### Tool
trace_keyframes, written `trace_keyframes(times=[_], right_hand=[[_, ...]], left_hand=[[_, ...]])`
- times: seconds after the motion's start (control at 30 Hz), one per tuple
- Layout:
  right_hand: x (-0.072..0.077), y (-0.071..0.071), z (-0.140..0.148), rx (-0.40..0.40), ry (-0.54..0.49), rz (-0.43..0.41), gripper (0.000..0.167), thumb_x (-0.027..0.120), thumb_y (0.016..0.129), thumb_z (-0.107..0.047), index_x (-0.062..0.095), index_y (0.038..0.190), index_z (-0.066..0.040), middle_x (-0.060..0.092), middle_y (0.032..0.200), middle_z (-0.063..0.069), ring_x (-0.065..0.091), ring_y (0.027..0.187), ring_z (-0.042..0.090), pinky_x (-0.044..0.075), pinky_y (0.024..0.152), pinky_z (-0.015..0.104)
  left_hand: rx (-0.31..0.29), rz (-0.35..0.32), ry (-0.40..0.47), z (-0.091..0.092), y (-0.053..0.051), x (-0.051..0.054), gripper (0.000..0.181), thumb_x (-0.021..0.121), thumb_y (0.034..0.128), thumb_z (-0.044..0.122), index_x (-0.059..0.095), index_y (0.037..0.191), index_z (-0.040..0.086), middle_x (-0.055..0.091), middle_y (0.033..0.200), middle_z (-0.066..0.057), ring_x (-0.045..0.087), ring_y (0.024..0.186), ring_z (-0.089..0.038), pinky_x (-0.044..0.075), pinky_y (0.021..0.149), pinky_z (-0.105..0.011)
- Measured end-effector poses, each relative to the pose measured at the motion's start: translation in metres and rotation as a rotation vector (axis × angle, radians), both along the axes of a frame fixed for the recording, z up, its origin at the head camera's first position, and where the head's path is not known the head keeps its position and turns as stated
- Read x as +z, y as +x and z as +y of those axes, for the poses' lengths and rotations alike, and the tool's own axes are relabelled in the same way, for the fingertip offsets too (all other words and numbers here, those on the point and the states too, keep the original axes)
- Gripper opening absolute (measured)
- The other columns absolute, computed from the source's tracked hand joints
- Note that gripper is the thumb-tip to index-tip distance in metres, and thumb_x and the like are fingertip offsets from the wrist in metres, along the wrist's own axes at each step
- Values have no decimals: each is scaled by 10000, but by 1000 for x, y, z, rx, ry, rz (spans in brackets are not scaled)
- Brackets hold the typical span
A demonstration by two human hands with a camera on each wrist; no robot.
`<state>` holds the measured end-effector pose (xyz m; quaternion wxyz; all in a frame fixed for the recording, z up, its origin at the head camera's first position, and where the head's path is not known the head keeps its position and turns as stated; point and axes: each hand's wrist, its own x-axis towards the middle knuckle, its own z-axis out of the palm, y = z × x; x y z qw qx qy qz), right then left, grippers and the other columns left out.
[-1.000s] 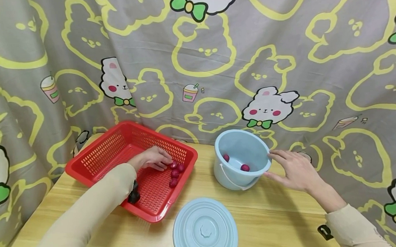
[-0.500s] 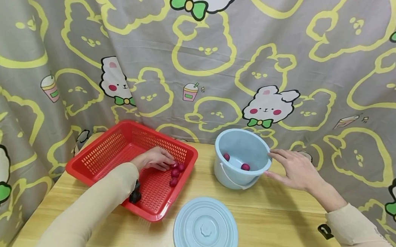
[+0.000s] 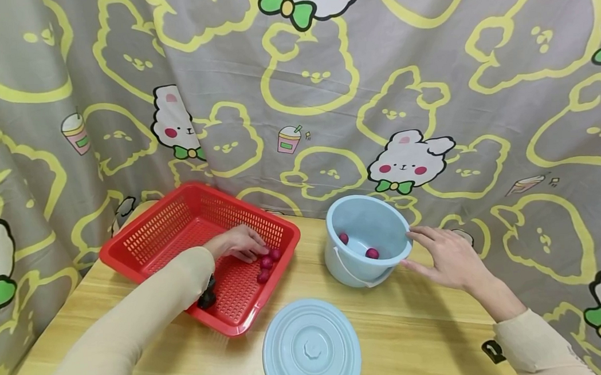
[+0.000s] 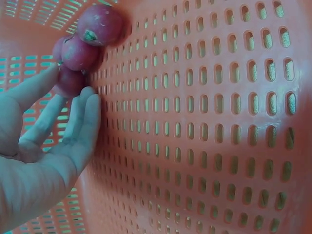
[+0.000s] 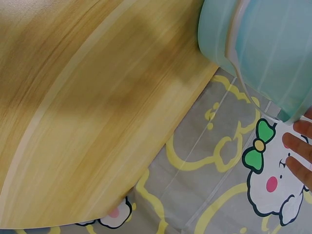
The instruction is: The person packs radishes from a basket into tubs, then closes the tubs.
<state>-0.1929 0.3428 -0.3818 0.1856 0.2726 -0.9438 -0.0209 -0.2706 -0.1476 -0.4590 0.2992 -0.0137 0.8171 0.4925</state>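
Observation:
Inside the red basket (image 3: pixel 236 323), my left hand (image 3: pixel 237 243) pinches a small dark red radish (image 4: pixel 70 83) between thumb and fingertips; the left wrist view shows this hand (image 4: pixel 53 146) beside several radishes, touching the basket's slotted side (image 4: pixel 195 117). In the head view its fingers hide the pinched radish, near a visible radish (image 3: pixel 266 262). My right hand (image 3: pixel 449 256) rests its straight fingers on the right rim of the light blue bucket (image 3: pixel 357 273). Two radishes (image 3: pixel 372 253) lie inside. In the right wrist view, fingertips (image 5: pixel 300 141) show by the bucket (image 5: pixel 273 53).
A round light blue lid (image 3: pixel 311 347) lies on the wooden table (image 3: pixel 413 335) in front of the bucket. Behind stands a patterned grey curtain (image 3: pixel 318 135). A small black object (image 3: pixel 493 352) lies near the right sleeve, and a black wrist device (image 3: pixel 206 296) shows at the left wrist.
My left hand has shifted slightly right within the basket, and its fingertips now cover a radish seen earlier. The right hand and bucket have stayed in place.

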Motion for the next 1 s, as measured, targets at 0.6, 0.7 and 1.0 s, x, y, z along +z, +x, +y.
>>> trace_keyframes(times=[0.6,0.7,1.0], right_hand=[[1,0,0,9,2,12,689,808,812,-624,742,1281,-124,748,1285,109,755,1031,401,607,750,598],[1,0,1,7,1,12,702,786,824,-654,742,1283,-125,747,1285,108,754,1032,401,607,752,599],[0,-1,1,8,1,11,707,774,833,-665,742,1285,-123,745,1291,110,753,1040,402,608,764,601]], left_hand=[[-36,38,-16,-5,0,12,369,784,948,171,707,1245,-33,758,1068,-172,749,831,-198,683,833,-385],[-25,38,-9,-7,-1,13,370,791,944,173,710,1241,-30,767,1070,-170,751,831,-198,682,840,-394],[-24,59,18,-10,-5,20,362,778,961,172,691,1244,-36,774,1146,-234,785,935,-289,678,882,-429]])
